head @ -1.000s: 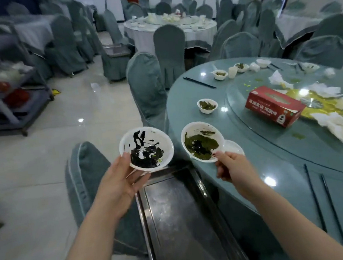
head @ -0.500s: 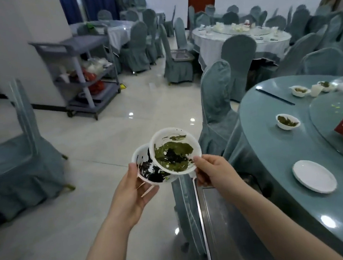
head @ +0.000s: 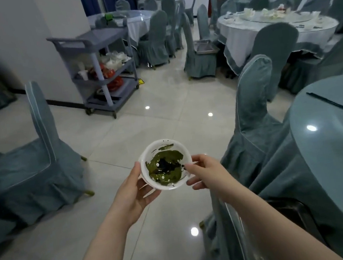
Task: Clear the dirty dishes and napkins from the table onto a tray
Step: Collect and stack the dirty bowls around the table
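From the head camera, a small white round bowl smeared with green and dark sauce (head: pixel 166 167) is held over the floor, away from the table. It seems to sit on a second bowl; only a thin white edge shows under it. The left hand (head: pixel 135 194) cups it from below, fingers curled under. The right hand (head: pixel 206 174) pinches the rim, probably to steady the stack. The dark metal tray (head: pixel 299 211) lies lower right, mostly hidden.
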Available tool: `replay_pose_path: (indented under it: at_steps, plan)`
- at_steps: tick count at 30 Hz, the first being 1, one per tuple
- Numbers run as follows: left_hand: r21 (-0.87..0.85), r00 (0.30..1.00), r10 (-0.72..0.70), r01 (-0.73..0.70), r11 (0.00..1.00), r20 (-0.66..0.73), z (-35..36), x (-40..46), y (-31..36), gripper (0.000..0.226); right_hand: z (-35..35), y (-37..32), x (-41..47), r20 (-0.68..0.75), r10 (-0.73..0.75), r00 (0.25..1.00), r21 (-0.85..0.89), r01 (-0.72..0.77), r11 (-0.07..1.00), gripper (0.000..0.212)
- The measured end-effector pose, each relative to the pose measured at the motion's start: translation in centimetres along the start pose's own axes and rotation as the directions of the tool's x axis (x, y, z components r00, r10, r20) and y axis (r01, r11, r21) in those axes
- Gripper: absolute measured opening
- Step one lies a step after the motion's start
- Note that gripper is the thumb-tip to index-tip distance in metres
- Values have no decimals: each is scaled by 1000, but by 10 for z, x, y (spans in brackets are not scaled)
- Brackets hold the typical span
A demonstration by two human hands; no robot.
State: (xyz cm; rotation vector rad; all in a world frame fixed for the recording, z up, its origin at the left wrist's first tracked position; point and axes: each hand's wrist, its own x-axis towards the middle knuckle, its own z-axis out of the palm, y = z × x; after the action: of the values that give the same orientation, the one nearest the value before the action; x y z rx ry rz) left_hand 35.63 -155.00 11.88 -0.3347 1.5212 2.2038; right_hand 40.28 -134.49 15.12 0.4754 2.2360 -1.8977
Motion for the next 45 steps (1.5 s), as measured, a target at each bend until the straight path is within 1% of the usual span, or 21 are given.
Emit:
replay_pose_path:
  at_steps: [1, 3, 6, 8, 11, 14, 16, 18, 20, 22, 26, 29, 32, 35, 38, 41, 45]
  plan:
    - [-10, 1000, -10, 10, 1000, -2, -4, 12, 7, 34, 5, -7, 14, 21, 16, 1000, 29, -16, 999, 20]
    - [-15, 999, -30, 30, 999, 16, -12, 41, 22, 47, 14, -20, 47, 57, 16, 998, 66, -20, 998, 8]
    - [4, 996, -45, 45, 999, 75, -16, 89, 52, 55, 22, -38, 99, 47, 8, 999, 72, -11, 997, 12]
    - [43, 990, -46, 41, 998, 136, -19, 125, 75, 54, 26, -49, 133, -7, 15, 1000, 86, -14, 996, 16]
    - [92, 965, -65, 43, 995, 253, -14, 176, 115, 43, 24, -65, 181, -102, 26, 994, 156, -10, 988, 17]
    - [145, 938, -93, 46, 988, 334, 2, 229, 146, 39, 13, -77, 216, -191, 81, 978, 212, -40, 977, 15]
    - [184, 915, -133, 66, 981, 380, 25, 266, 161, 39, -6, -79, 233, -277, 104, 955, 252, -32, 967, 15]
    - [207, 889, -180, 99, 973, 421, 55, 298, 165, 38, -32, -76, 241, -372, 147, 917, 289, -36, 957, 14]
    - [220, 861, -228, 140, 965, 455, 91, 328, 163, 33, -62, -73, 245, -449, 190, 873, 346, -27, 938, 14]
    - [244, 834, -266, 164, 956, 483, 133, 358, 159, 27, -98, -67, 254, -534, 228, 814, 389, -3, 921, 16]
    - [290, 768, -277, 124, 949, 578, 226, 407, 152, 22, -173, -50, 269, -694, 278, 664, 418, 57, 907, 26]
    - [317, 706, -297, 107, 942, 643, 295, 433, 145, 24, -222, -35, 273, -762, 315, 566, 444, 103, 890, 24]
    - [368, 662, -330, 87, 926, 673, 356, 451, 135, 27, -262, -21, 267, -821, 371, 434, 466, 133, 875, 25]
    - [407, 622, -388, 120, 906, 680, 406, 469, 119, 28, -295, -4, 258, -833, 455, 315, 518, 152, 842, 23]
    - [437, 561, -441, 152, 887, 700, 458, 490, 103, 26, -327, 15, 253, -828, 520, 211, 554, 170, 815, 18]
    - [459, 505, -485, 185, 869, 714, 506, 514, 91, 25, -349, 30, 254, -802, 591, 84, 596, 179, 783, 16]
    - [500, 436, -534, 200, 842, 725, 566, 547, 79, 24, -377, 56, 261, -744, 667, -47, 641, 234, 731, 14]
